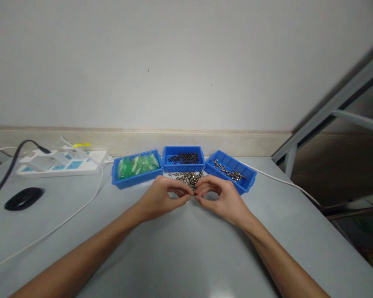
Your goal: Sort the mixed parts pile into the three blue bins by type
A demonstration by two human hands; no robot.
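My left hand (166, 197) and my right hand (219, 196) meet fingertip to fingertip at the middle of the table. Both are pinched around a small metal piece (194, 194), mostly hidden by the fingers. Just behind them lies a loose pile of shiny metal parts (188, 178). A blue bin (183, 169) with dark screws stands behind the pile. To its right, an angled blue bin (250, 182) holds shiny metal pieces. The left blue bin (136, 180) contains green and clear plastic bags.
A white power strip (95, 167) with plugs sits at the left, with a black mouse (24, 198) in front. A white cable (71, 222) crosses the left side of the table; another (279, 179) runs behind the right bin. A metal frame (332, 99) rises at the right.
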